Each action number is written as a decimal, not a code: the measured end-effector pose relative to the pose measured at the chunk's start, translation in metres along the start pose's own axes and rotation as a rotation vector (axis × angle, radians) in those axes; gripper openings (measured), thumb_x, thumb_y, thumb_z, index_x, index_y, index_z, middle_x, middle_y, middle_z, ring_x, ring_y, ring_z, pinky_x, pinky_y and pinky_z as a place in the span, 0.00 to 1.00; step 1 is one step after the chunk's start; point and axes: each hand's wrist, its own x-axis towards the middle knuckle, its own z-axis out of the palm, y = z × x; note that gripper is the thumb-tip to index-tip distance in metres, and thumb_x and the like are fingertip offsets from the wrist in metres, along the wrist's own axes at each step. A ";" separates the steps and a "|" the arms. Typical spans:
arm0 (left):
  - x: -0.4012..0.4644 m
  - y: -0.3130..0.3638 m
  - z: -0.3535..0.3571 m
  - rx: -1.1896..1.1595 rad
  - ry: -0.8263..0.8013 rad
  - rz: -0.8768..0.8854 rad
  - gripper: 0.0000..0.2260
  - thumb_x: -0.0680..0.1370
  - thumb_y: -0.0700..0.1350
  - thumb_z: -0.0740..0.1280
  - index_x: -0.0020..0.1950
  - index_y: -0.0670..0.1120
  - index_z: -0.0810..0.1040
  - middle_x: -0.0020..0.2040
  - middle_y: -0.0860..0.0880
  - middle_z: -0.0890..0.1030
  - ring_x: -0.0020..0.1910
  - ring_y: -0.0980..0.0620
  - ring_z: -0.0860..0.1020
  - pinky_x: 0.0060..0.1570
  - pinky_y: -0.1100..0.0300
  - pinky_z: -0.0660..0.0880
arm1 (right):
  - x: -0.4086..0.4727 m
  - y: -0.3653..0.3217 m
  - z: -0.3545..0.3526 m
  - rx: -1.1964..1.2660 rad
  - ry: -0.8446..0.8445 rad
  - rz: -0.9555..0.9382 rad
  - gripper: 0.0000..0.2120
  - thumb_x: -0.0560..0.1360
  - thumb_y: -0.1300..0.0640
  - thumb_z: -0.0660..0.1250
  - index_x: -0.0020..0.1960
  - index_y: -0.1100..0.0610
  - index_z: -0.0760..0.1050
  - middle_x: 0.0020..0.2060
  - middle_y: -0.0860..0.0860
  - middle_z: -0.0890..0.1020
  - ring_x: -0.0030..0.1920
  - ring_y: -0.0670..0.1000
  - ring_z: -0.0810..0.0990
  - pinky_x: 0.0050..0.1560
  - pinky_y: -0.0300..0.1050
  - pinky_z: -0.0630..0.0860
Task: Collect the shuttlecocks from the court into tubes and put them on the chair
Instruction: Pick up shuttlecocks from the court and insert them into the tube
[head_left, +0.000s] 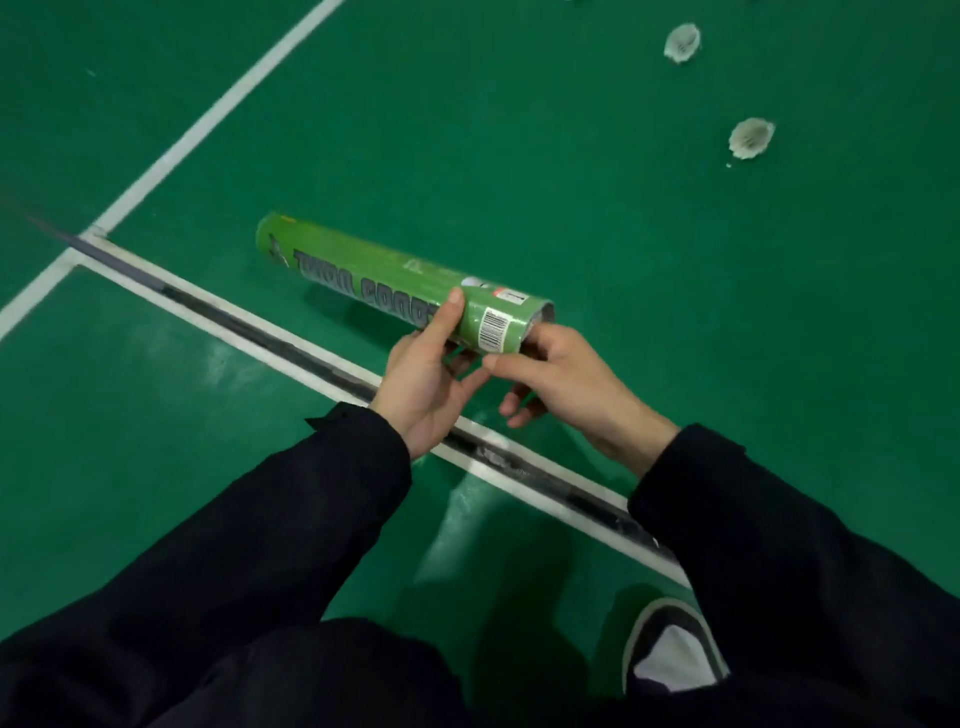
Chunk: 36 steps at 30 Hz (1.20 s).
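Observation:
I hold a green shuttlecock tube (384, 275) almost level above the green court floor, its open mouth toward me. My left hand (431, 379) grips the tube near that end, thumb on top beside the barcode label. My right hand (561, 382) is at the tube's open mouth, its fingers curled at the rim; whether it holds a shuttlecock is hidden. Two white shuttlecocks lie on the floor far right: one (681, 42) near the top edge, another (750, 137) a little nearer.
White court lines (171, 150) cross the floor, and a dark strip (291, 343) runs along one of them under my hands. My shoe (670, 649) shows at the bottom right. No chair is in view.

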 end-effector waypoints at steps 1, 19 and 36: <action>0.006 0.000 0.007 0.003 -0.005 -0.002 0.24 0.81 0.55 0.68 0.69 0.38 0.79 0.61 0.39 0.83 0.58 0.47 0.83 0.53 0.55 0.82 | 0.001 0.001 -0.008 0.030 0.046 -0.019 0.12 0.81 0.62 0.69 0.62 0.51 0.79 0.49 0.50 0.86 0.32 0.49 0.80 0.35 0.46 0.81; 0.092 0.054 0.248 0.224 -0.126 -0.074 0.23 0.80 0.53 0.69 0.70 0.40 0.76 0.61 0.44 0.85 0.62 0.46 0.83 0.58 0.51 0.80 | -0.029 -0.104 -0.260 -0.028 0.093 -0.071 0.13 0.81 0.64 0.67 0.58 0.47 0.81 0.55 0.43 0.87 0.39 0.47 0.83 0.42 0.43 0.80; 0.312 0.012 0.469 0.484 -0.404 -0.318 0.25 0.79 0.54 0.70 0.69 0.39 0.77 0.63 0.40 0.84 0.63 0.45 0.82 0.59 0.49 0.80 | 0.047 -0.108 -0.459 0.157 0.664 -0.021 0.11 0.81 0.64 0.68 0.50 0.47 0.79 0.44 0.46 0.82 0.34 0.45 0.81 0.36 0.37 0.76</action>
